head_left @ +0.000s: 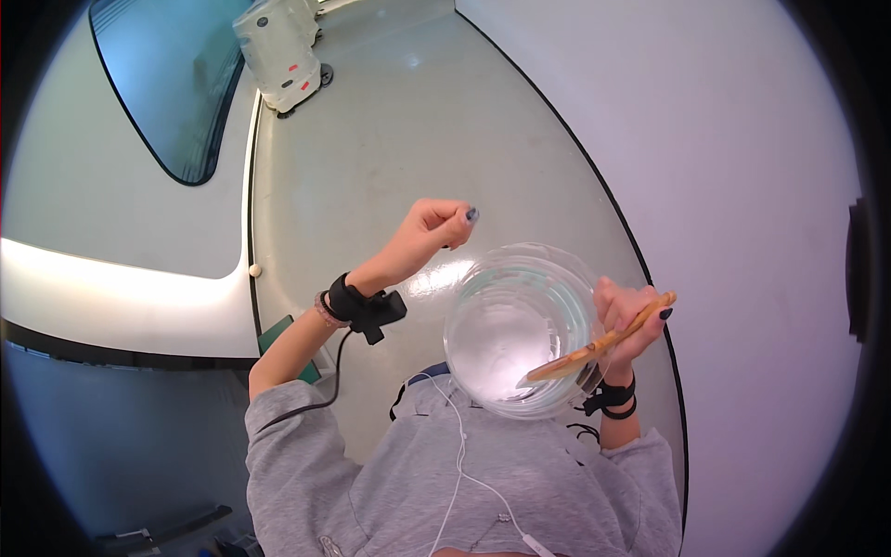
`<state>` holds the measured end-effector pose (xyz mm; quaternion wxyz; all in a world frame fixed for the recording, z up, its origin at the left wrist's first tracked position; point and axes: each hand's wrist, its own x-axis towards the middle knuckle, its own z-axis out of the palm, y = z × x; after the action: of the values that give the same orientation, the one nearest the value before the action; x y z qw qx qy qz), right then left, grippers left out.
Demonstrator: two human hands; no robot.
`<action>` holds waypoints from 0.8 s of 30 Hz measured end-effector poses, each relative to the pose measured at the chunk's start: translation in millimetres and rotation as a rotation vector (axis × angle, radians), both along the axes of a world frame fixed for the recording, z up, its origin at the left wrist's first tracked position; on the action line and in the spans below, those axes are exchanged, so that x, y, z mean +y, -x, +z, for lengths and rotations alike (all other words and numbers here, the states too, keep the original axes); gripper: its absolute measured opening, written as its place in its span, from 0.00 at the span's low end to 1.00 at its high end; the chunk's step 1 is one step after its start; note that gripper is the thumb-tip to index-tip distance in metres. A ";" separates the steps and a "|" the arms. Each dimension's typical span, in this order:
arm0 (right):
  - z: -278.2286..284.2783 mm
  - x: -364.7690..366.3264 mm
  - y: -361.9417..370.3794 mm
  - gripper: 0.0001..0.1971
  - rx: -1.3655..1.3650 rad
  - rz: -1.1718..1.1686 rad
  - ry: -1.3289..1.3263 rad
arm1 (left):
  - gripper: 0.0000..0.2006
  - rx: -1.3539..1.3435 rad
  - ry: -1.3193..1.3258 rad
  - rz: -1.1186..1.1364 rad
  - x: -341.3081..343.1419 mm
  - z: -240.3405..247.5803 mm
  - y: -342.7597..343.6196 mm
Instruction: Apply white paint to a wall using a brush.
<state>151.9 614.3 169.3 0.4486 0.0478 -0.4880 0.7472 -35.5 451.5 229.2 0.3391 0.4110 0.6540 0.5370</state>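
Note:
A large clear glass bowl is in front of my body, seen from above. At its right side, my right hand is closed on a wooden spatula, whose wide end lies slanted over the near right part of the bowl. The same hand touches the bowl's right edge; its grip under the rim is partly hidden. My left hand is raised beyond the bowl's far left side, apart from it. Its thumb and fingers are pressed together; whether anything small is between them I cannot make out.
Dark straps circle both wrists, and a black device with a cable hangs at the left one. White earphone cords run down my grey top. A wheeled white machine stands far left on the grey floor. A pale wall rises on the right.

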 end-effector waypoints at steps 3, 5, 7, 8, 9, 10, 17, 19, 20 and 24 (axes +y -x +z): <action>-0.3 -0.5 1.7 0.32 0.000 0.016 0.021 | 0.16 0.179 -0.014 -0.026 -2.1 -7.0 0.9; 2.1 0.6 1.6 0.32 0.000 0.030 -0.002 | 0.14 0.238 -0.009 -0.027 -1.9 -5.4 -1.8; 3.6 0.1 2.4 0.32 0.004 0.047 -0.025 | 0.13 0.299 -0.003 -0.025 -1.7 -1.8 -5.2; 3.9 -0.3 2.9 0.32 0.011 0.033 -0.010 | 0.12 0.328 0.007 -0.035 -0.6 0.0 -7.5; 4.3 -0.5 3.4 0.32 0.019 0.020 0.004 | 0.11 0.358 0.017 -0.045 -0.6 1.3 -9.1; 4.7 -0.2 3.6 0.32 0.020 0.025 0.003 | 0.11 0.360 0.017 -0.040 -1.7 2.6 -9.1; 10.9 -4.3 4.7 0.31 0.057 0.064 -0.019 | 0.09 0.671 0.006 -0.040 -14.3 9.5 -9.4; 11.1 -5.4 2.9 0.31 0.059 0.086 -0.032 | 0.08 0.741 -0.010 -0.028 -17.8 8.3 -13.7; 12.6 -4.4 3.5 0.31 0.051 0.093 -0.014 | 0.08 0.810 -0.016 -0.016 -17.6 9.1 -13.9; 13.9 -3.4 4.4 0.30 0.007 0.125 0.076 | 0.08 1.006 -0.060 -0.027 -23.1 -4.8 -9.5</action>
<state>147.5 611.0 183.2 0.4042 0.0637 -0.4539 0.7916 -26.0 428.4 224.3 -0.0229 0.6371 0.7152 0.2864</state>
